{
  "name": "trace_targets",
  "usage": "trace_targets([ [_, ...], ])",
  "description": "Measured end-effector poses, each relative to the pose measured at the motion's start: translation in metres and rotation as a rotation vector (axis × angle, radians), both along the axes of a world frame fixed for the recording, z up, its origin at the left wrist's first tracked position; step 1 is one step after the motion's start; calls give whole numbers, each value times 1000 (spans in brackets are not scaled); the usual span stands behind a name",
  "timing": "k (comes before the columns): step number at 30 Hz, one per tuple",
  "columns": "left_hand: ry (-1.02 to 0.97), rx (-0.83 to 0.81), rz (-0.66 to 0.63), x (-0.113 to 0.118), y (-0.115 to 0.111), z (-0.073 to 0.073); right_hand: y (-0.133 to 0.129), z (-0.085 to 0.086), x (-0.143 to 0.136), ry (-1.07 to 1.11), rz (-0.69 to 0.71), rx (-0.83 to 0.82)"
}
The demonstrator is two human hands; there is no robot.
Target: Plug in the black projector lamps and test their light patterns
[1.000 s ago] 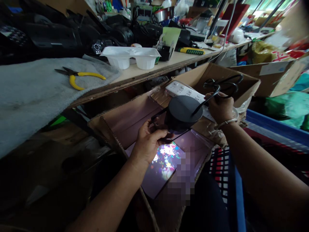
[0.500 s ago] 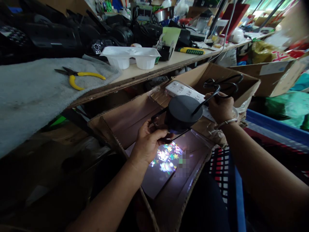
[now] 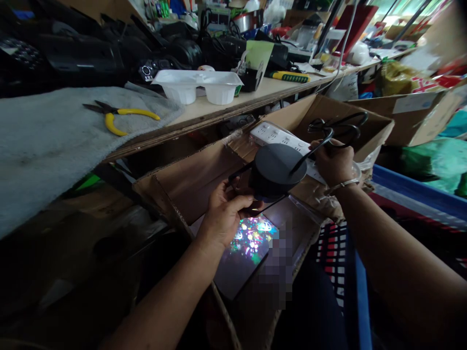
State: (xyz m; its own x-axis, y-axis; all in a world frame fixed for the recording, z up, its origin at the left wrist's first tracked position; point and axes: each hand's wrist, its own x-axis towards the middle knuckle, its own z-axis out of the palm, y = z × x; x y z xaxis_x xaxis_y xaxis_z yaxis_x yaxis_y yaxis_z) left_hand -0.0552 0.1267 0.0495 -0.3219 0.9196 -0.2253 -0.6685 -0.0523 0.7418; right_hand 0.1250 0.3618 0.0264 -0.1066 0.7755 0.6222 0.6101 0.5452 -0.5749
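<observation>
A round black projector light [image 3: 279, 167] with a bracket and a cable hangs over the cardboard box [image 3: 197, 182]. My left hand [image 3: 226, 214] grips it by the bracket, thumb along the front. Coloured spots of light from it fall on a pale sheet [image 3: 237, 274] lying in the box. My right hand [image 3: 333, 160] is closed around the looped black cable [image 3: 341, 129], beside a white power strip [image 3: 277, 133] with several sockets. Whether that hand also holds a plug at the strip is hidden.
On the bench [image 3: 255, 103] stand a white plastic tray [image 3: 199, 85] and yellow-handled pliers [image 3: 116, 116] on a grey cloth [image 3: 47, 131]. A yellow-green knife [image 3: 290, 77] lies further back. A blue crate [image 3: 359, 291] stands at my right, below another cardboard box [image 3: 412, 119].
The light pattern on the sheet has changed from large bright white patches to smaller, more colourful spots. Both hands and the projector light have stayed in place.
</observation>
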Motion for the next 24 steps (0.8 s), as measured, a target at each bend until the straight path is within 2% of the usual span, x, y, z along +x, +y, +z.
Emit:
trace_targets([
  [24, -12, 25, -9, 1, 1, -1, 2, -2, 1, -3, 22, 8],
])
